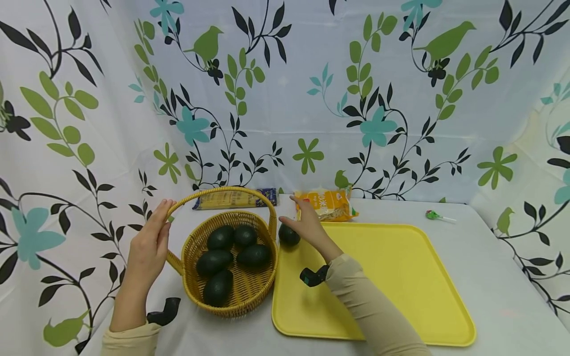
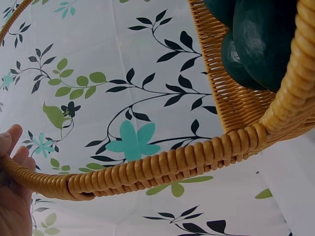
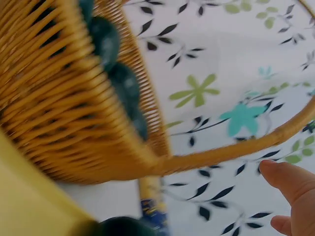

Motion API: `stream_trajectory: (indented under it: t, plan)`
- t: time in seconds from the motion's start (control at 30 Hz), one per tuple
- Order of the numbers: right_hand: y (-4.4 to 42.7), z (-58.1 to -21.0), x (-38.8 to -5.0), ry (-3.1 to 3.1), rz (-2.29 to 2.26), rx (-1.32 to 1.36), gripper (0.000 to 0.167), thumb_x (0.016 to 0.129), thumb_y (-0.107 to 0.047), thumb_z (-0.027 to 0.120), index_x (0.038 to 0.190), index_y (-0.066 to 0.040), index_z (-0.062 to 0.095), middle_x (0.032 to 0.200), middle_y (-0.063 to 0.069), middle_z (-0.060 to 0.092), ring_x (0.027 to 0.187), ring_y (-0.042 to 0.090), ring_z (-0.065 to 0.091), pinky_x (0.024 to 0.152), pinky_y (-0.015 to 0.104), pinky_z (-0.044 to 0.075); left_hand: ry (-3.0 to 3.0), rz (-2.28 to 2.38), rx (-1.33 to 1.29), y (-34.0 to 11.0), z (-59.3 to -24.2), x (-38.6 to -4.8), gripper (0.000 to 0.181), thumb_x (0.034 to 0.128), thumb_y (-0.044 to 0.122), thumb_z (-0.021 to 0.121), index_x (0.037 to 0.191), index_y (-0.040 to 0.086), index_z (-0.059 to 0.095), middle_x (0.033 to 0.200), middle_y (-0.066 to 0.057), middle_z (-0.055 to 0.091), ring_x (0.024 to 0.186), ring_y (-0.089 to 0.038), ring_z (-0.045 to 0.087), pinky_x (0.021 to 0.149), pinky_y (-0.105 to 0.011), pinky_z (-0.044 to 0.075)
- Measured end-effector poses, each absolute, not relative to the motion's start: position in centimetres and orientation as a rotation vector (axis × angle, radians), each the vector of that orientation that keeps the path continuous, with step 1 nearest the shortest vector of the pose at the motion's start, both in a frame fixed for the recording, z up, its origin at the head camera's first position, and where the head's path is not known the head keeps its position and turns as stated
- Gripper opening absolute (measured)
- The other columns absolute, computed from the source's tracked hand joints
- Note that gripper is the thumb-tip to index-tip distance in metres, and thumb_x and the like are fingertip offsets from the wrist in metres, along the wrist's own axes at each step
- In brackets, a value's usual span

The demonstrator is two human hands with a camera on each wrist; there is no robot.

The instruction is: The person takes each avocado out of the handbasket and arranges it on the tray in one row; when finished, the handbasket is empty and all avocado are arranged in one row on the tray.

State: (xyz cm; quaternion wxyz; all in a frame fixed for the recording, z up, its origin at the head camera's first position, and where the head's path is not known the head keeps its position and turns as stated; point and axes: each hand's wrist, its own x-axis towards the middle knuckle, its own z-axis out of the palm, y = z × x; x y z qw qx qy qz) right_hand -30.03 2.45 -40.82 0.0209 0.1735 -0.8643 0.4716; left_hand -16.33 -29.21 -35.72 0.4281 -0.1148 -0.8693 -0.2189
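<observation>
A yellow wicker basket (image 1: 240,296) with a tall handle holds several dark green avocados (image 1: 213,262). My left hand (image 1: 147,247) is at the left side of the handle; in the left wrist view, the fingers (image 2: 15,142) lie around the handle (image 2: 162,167). One more avocado (image 1: 289,235) rests on the upper left corner of the yellow tray (image 1: 374,282). Just above and right of it, my right hand (image 1: 309,227) has its thumb and fingers spread and holds nothing. In the right wrist view, that hand (image 3: 295,196) shows beside the basket handle (image 3: 221,155).
Behind the basket lies a blue and yellow packet (image 1: 236,199). An orange bag (image 1: 331,205) lies behind the tray, partly behind my right hand. A lollipop (image 1: 440,216) is at the back right of the white table. A patterned cloth hangs behind.
</observation>
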Motion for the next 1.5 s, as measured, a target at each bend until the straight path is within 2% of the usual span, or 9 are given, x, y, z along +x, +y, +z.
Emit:
stream_trajectory:
  t: [0.27,0.4,0.53,0.77,0.9,1.2,1.5]
  plan:
    - [2.0,-36.7,-28.8,-2.545,1.521,0.595,0.068,0.086,-0.031,0.069,0.144,-0.017,0.038,0.148,0.009,0.038,0.134,0.031,0.040,0.106,0.051,0.041,-2.174,-0.545,-0.285,-29.2,-35.7,-16.3,0.063,0.0860,-0.012,0.056,0.141,0.017,0.045,0.141,-0.012,0.050,0.127,-0.029,0.050,0.098,0.006,0.022]
    - [1.9,-34.7,-27.9,-2.460,1.574,0.685,0.067,0.086,-0.030,0.069,0.144,-0.020,0.037,0.149,0.007,0.037,0.135,0.027,0.039,0.106,0.048,0.042,-2.182,-0.543,-0.272,-29.2,-35.6,-16.3,0.064,0.0855,-0.013,0.056,0.141,0.016,0.045,0.140,-0.012,0.051,0.123,-0.036,0.051,0.098,0.006,0.022]
    - [1.6,-32.6,-26.3,-2.387,1.604,0.768,0.068,0.085,-0.030,0.070,0.144,-0.022,0.037,0.149,0.004,0.037,0.136,0.024,0.039,0.108,0.044,0.042,-2.187,-0.543,-0.265,-29.2,-35.6,-16.2,0.064,0.0856,-0.012,0.056,0.141,0.017,0.045,0.140,-0.012,0.051,0.122,-0.037,0.052,0.099,0.005,0.023]
    - [0.7,-29.6,-23.7,-2.236,1.626,0.940,0.066,0.085,-0.022,0.071,0.143,-0.017,0.040,0.147,0.006,0.040,0.134,0.023,0.042,0.104,0.043,0.046,-2.187,-0.549,-0.266,-29.2,-35.7,-16.2,0.065,0.0858,-0.012,0.056,0.142,0.019,0.045,0.141,-0.012,0.051,0.124,-0.034,0.051,0.098,0.006,0.021]
    - [0.1,-28.5,-22.8,-2.183,1.627,1.023,0.065,0.085,-0.018,0.070,0.142,-0.016,0.040,0.146,0.005,0.041,0.133,0.022,0.043,0.102,0.039,0.048,-2.187,-0.548,-0.265,-29.2,-35.7,-16.2,0.066,0.0854,-0.013,0.056,0.142,0.019,0.044,0.141,-0.011,0.051,0.123,-0.035,0.051,0.098,0.006,0.022]
    - [-0.8,-27.5,-21.1,-2.200,1.659,1.122,0.067,0.084,-0.021,0.071,0.143,-0.023,0.039,0.145,-0.001,0.041,0.131,0.015,0.044,0.103,0.033,0.047,-2.187,-0.555,-0.272,-29.2,-35.6,-16.2,0.063,0.0874,-0.011,0.055,0.142,0.018,0.045,0.141,-0.011,0.050,0.125,-0.033,0.050,0.098,0.006,0.021]
    - [-1.5,-26.8,-20.0,-2.144,1.673,1.275,0.057,0.085,-0.015,0.070,0.137,-0.015,0.046,0.137,0.003,0.050,0.122,0.017,0.053,0.098,0.028,0.050,-2.188,-0.556,-0.276,-29.3,-35.7,-16.3,0.060,0.0894,-0.009,0.054,0.142,0.019,0.044,0.141,-0.011,0.050,0.123,-0.035,0.051,0.098,0.006,0.022]
